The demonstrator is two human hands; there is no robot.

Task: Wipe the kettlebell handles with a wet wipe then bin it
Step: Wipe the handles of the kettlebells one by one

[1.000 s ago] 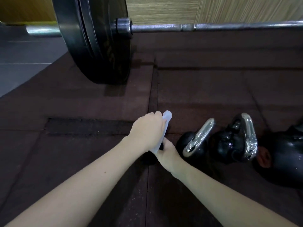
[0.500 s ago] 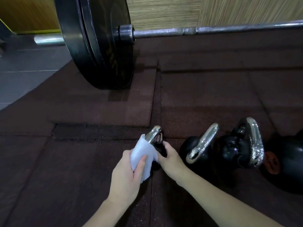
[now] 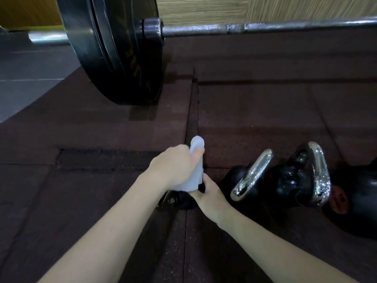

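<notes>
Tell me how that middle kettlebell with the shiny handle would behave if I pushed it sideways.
The middle kettlebell looks like dense black metal, so probably heavy and hard to slide on the rubber floor. Its chrome handle glistens, so it may be slippery. The round body might rock.

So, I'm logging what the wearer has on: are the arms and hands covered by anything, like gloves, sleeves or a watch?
Nothing is worn. The left hand and right hand are bare, with no gloves or rings visible. Both forearms are bare to the frame's bottom edge: no sleeves, watch or wristband show.
</notes>
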